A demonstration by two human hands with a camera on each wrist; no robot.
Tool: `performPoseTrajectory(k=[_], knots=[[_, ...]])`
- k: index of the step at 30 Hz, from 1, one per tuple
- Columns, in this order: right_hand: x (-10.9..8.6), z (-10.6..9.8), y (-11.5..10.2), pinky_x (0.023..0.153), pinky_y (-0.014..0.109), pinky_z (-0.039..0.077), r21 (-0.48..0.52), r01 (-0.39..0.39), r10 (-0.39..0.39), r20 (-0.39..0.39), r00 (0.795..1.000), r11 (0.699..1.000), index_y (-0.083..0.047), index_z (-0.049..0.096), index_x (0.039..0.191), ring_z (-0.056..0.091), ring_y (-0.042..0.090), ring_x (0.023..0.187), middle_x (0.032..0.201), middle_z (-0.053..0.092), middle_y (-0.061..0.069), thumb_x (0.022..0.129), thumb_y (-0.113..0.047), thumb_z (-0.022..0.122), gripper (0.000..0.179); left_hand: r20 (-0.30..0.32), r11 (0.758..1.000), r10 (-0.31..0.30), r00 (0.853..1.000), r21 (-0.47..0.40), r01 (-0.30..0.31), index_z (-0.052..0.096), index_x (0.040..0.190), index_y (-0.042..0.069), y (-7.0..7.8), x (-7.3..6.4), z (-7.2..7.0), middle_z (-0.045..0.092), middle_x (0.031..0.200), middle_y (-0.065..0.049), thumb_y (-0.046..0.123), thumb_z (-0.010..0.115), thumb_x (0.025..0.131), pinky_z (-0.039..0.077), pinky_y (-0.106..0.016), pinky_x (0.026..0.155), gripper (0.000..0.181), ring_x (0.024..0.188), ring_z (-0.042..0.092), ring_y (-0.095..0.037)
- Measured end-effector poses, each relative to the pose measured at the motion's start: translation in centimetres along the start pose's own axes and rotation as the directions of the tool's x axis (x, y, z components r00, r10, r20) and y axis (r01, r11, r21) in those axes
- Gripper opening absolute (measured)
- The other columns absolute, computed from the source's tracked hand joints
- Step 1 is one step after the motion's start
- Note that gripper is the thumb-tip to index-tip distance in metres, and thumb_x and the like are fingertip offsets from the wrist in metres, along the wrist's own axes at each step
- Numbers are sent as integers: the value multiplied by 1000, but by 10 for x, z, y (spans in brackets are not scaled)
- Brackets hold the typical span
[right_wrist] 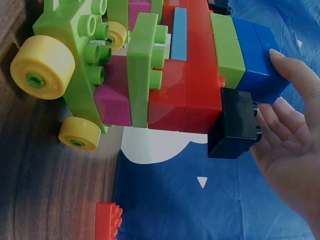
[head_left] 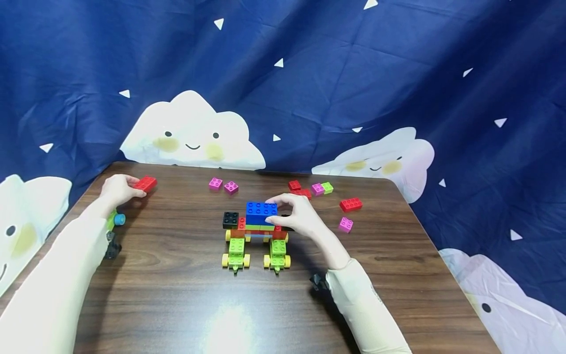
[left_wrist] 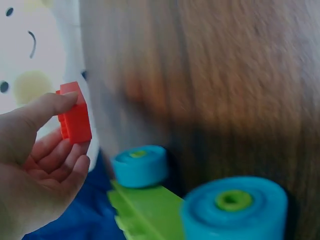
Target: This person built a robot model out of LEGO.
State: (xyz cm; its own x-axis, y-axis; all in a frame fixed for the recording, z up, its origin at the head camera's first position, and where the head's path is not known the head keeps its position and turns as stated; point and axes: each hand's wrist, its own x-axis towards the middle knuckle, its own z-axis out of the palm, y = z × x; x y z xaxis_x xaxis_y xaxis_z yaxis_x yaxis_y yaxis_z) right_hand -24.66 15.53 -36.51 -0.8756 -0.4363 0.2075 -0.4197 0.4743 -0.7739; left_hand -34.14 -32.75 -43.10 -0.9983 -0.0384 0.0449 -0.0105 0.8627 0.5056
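At the far left of the table, my left hand pinches a red brick between thumb and fingers. The left wrist view shows the thumb on one face of this red brick and fingertips beneath it. Around the blue brick on top of a toy vehicle, my right hand curls thumb and fingers. Up close, this blue brick sits on a lime-green layer over red bricks. The vehicle stands on lime-green wheel bases with yellow wheels; a black brick sticks out at its left.
Beside my left forearm lies a lime-green wheel base with blue wheels. Two pink bricks lie toward the back. Farther right are several red bricks, more pink bricks and a lime-green brick. A blue curtain hangs behind the table.
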Motion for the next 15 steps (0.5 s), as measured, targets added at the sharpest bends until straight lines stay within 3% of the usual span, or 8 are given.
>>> performPoseTrajectory(k=[6,15], knots=[[0,0,-1,91,35,53,-38,8,-8,3,1000,999,-9,70,115,65,17,96,103,72,5,80,-19,81,38,-50,996,34,998,-85,-38,57,121,-12,29,-5,-3,60,118,-35,23,75,82,42,-53,89,56,104,57,-45],[1,-1,1,92,35,53,-60,32,-32,10,999,998,-10,69,115,64,16,97,105,72,4,80,-21,81,38,-147,971,181,972,-130,-201,62,125,-5,87,-18,-13,65,116,-30,19,74,82,45,-47,87,50,103,63,-40]])
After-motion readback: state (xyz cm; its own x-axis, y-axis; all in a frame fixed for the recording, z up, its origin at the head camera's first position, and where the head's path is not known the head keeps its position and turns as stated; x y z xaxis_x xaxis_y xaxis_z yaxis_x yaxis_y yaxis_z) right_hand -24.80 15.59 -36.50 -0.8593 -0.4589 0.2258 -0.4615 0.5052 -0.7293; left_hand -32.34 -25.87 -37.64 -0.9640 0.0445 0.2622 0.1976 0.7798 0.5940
